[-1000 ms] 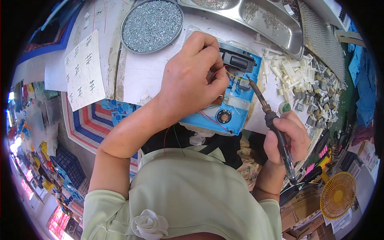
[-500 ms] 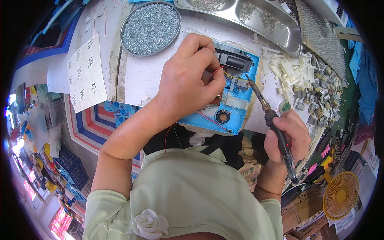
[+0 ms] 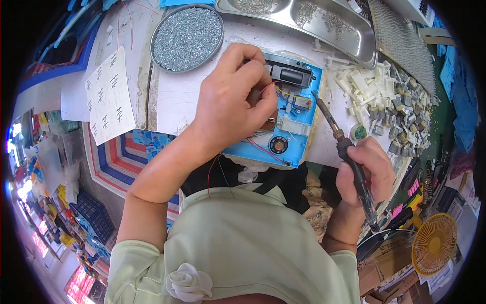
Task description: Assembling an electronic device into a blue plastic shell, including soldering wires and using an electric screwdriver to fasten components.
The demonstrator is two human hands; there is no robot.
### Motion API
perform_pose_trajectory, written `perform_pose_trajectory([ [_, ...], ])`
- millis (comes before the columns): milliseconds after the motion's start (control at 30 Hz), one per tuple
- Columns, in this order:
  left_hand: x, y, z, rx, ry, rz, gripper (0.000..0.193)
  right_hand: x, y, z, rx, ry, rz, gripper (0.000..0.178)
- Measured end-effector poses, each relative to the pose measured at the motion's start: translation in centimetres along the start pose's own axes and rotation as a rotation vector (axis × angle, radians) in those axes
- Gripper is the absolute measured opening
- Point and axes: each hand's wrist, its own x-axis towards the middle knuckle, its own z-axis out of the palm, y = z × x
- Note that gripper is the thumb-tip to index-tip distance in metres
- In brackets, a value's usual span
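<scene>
A soldering iron (image 3: 357,169) with a dark handle is gripped in my right hand (image 3: 372,169). Its thin tip points up and left, over the right edge of a blue plastic housing (image 3: 298,143), close to a small motor (image 3: 302,103) with yellow wires but apart from it. My left hand (image 3: 228,99) reaches over the housing's left side, thumb and fingers pinched at a red wire (image 3: 268,87); the exact hold is partly hidden. The housing also carries a black compartment part (image 3: 291,76) and a round speaker (image 3: 278,145), with thin wires between.
A round tray of small metal pins (image 3: 187,38) and a steel divided tray (image 3: 372,48) stand at the back. White plastic parts (image 3: 364,86) and small motors (image 3: 405,116) are heaped at right, near a solder reel (image 3: 359,133). A handwritten sheet (image 3: 110,96) lies left; a yellow fan (image 3: 434,243) stands lower right.
The iron's tip has shifted slightly right relative to the housing, away from the motor. My left hand keeps its pinch by the red wire. The whole view has shifted a little.
</scene>
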Motion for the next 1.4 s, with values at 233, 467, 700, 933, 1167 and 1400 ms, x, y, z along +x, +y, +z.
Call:
perform_pose_trajectory([
  [233, -0.4, 2.1, -1.0, 0.028, -0.469, 0.202, 0.028, -1.3, 0.4, -1.3, -0.013, 0.064, 0.047, 0.031],
  [467, -0.2, 0.5, -0.1, -0.26, -0.428, -0.003, 0.012, -2.7, -0.7, 1.8, 0.155, 0.317, 0.315, 0.045],
  [700, 0.3, 1.1, -0.2, -0.28, -0.395, -0.23, 0.013, 0.7, 0.2, 6.5, 0.081, 0.018, 0.311, 0.061],
  [933, 0.1, 1.1, -0.4, -0.247, -0.435, -0.201, 0.011, 0.7, 0.9, 7.4, 0.109, 0.062, 0.311, 0.06],
  [1167, -0.2, 0.8, -0.3, -0.274, -0.42, -0.206, 0.012, 0.7, 0.5, 7.2, 0.088, 0.125, 0.24, 0.053],
  [1400, -0.4, -0.4, 0.0, -0.256, -0.38, 0.182, 0.016, -0.9, -0.1, 4.9, 0.012, 0.209, 0.143, 0.045],
])
